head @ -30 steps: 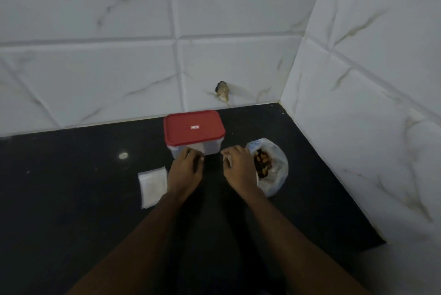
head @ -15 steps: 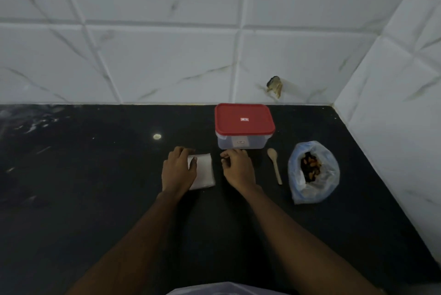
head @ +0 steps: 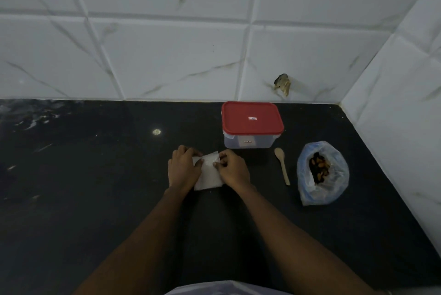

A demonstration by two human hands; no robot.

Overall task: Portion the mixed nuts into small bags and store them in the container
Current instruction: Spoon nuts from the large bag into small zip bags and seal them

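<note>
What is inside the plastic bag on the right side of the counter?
The open plastic bag holds mixed nuts, brown and dark pieces visible through its mouth. How deep the pile goes cannot be seen, because the crumpled plastic covers it.

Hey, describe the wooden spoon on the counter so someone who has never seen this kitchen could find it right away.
Start at the black countertop where it meets the tiled corner on the right. In front of that corner stands a clear container with a red lid, and to its right lies an open plastic bag of mixed nuts. The wooden spoon lies flat between them, the only pale, slender thing there, bowl end toward the wall.
</note>
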